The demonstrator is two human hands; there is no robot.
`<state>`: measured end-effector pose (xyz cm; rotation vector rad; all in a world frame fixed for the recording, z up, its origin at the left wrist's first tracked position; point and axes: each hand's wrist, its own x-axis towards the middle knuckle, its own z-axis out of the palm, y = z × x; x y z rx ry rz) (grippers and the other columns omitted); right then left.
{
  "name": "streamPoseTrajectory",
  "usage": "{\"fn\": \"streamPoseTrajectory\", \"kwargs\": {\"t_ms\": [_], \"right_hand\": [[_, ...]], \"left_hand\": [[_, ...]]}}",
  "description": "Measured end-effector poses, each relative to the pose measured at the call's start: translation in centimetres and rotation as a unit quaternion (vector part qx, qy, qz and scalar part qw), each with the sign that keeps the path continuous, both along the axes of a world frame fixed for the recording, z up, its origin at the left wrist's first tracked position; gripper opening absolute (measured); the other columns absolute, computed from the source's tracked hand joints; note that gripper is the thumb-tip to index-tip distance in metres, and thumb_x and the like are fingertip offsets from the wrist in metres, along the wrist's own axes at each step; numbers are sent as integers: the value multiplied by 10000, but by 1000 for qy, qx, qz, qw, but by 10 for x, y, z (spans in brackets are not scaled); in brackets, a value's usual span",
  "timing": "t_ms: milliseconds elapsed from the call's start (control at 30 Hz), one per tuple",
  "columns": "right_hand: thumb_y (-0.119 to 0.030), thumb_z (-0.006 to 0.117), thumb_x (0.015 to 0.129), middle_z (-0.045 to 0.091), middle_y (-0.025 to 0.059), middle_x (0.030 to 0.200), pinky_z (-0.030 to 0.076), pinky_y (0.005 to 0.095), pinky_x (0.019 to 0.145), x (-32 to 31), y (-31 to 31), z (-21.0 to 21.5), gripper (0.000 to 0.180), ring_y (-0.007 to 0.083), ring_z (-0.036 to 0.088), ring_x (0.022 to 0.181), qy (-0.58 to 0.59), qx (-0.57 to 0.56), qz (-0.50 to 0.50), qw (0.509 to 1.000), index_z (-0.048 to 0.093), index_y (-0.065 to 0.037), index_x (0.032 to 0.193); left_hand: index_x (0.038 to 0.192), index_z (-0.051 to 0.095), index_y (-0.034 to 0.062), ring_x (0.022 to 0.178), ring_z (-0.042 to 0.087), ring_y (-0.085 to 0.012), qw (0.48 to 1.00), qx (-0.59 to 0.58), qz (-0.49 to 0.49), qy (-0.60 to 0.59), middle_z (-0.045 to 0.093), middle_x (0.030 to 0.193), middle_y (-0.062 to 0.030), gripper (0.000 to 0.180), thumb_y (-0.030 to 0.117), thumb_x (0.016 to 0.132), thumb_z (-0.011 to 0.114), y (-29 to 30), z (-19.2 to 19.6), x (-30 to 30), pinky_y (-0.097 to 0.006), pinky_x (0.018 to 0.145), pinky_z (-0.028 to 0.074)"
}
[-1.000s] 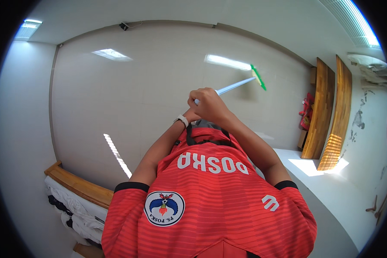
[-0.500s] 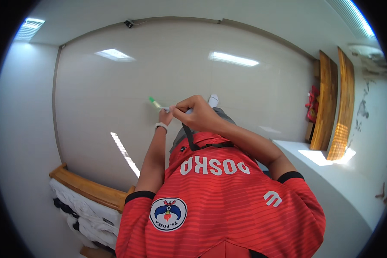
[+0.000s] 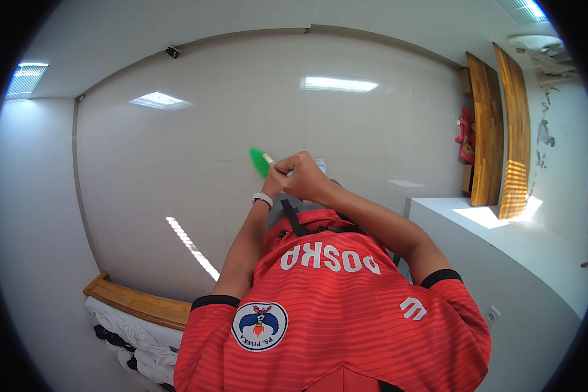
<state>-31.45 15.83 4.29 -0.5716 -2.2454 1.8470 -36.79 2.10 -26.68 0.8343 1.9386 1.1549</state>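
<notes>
"One green broom (image 3: 260, 163): found where?"

"Just beyond the left hand (image 3: 274, 184), over the pale floor (image 3: 170, 147); cannot tell whether touching."

"Gripped how?"

"Clenched firmly in the right hand (image 3: 306, 178); cannot tell about the left, mostly hidden behind."

"Any advice for sweeping well?"

"Press lightly, keep bristles (image 3: 257, 159) square to each stroke, overlap passes, and stay clear of the wooden boards (image 3: 486, 130) at right."

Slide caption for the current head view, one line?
Right hand gripping a green broom, left hand close against it, above a pale floor.
</notes>
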Motion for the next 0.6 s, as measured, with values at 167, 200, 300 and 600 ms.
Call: {"fn": "streamPoseTrajectory", "kwargs": {"t_ms": [167, 200, 300, 600], "right_hand": [[-43, 616, 845, 374, 199, 534, 328, 354, 444, 17, 36, 16, 310, 273, 276, 457, 33, 86, -21, 996, 459, 77, 607], [-45, 627, 836, 416, 210, 543, 354, 362, 457, 21, 41, 16, 289, 301, 327, 455, 33, 101, -4, 994, 490, 76, 612], [-45, 635, 809, 502, 219, 570, 409, 389, 495, 34, 51, -3, 234, 350, 446, 480, 44, 139, 32, 989, 550, 64, 620], [-56, 603, 716, 606, 191, 624, 506, 449, 628, 71, 121, -131, 121, 383, 610, 621, -81, 293, 150, 941, 607, 12, 615]], "left_hand": [[1174, 556, 9, 966, 640, -264, 996, 55, -38, -67, 627, 1130, -179, 497, 286, 809, 748, 40, -1, 36, -363, 812, 510], [1185, 548, 10, 971, 636, -260, 993, 67, -49, -83, 621, 1142, -176, 503, 281, 811, 747, 45, 0, 42, -361, 816, 508], [1221, 524, 11, 986, 627, -248, 983, 104, -77, -129, 603, 1178, -166, 524, 266, 818, 743, 58, 5, 55, -356, 829, 503], [1330, 465, 23, 1019, 615, -241, 963, -119, -146, -191, 588, 1206, -120, 616, 370, 871, 683, 85, 110, 67, -349, 889, 484]]}}
